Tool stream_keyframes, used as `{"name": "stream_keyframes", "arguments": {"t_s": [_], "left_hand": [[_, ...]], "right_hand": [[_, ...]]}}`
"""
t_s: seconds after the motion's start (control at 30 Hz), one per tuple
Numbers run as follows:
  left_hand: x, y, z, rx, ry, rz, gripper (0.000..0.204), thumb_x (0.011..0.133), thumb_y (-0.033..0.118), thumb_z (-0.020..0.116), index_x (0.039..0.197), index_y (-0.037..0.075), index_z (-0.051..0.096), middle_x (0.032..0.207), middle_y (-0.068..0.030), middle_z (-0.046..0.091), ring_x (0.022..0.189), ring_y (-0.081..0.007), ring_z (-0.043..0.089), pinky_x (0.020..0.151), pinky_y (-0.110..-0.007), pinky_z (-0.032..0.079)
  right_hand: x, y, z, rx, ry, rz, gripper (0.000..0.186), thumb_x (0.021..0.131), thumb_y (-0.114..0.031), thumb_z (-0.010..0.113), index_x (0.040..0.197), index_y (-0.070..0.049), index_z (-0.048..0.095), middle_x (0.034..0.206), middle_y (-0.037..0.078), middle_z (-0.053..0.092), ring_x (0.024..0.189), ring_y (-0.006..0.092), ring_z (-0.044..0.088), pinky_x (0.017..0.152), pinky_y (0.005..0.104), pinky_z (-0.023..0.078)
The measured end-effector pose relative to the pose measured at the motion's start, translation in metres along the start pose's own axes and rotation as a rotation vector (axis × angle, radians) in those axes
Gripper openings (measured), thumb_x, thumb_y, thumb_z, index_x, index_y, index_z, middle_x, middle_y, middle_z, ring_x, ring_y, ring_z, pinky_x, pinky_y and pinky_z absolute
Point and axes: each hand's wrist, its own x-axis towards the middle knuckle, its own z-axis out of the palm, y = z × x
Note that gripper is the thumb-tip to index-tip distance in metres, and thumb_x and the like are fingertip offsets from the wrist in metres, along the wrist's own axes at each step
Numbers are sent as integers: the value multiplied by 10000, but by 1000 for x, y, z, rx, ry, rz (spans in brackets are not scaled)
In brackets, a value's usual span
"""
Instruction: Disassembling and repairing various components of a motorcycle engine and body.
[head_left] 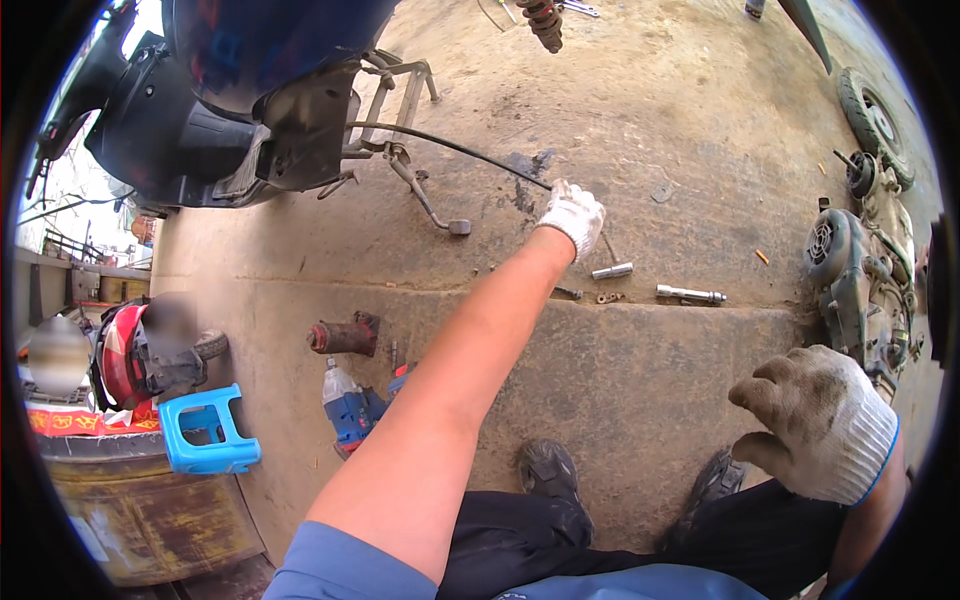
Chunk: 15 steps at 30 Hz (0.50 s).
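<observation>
The left hand, gloved, is reaching out over the concrete floor, its grip closing on the end of a black cable running from the scooter. The right hand is hovering loosely curled, holding nothing.

Dirty white knit gloves on the left hand and right hand, the right cuff edged blue; black cable; silver socket; blue plastic stool; blue impact wrench; dark blue scooter; grey-brown stained concrete floor.
</observation>
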Motion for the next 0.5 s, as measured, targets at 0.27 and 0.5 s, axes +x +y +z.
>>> {"name": "stream_keyframes", "arguments": {"t_s": [0.27,0.5], "left_hand": [[-1,23,1,66,-27,161,414,1009,212,588,1403,128,682,1377,-160,686,1372,-357,585,1212,-584,339],[-1,36,-2,150,-41,239,478,1004,410,651,1362,104,737,1398,-150,713,1379,-360,608,1237,-650,299]], "right_hand": [[-2,1,6,36,66,-92,487,767,-351,871,1120,-36,756,989,139,753,948,347,728,857,459,578],[-1,3,17,19,142,-178,511,661,-286,920,1065,-24,750,990,158,757,944,369,718,859,500,546]]}}
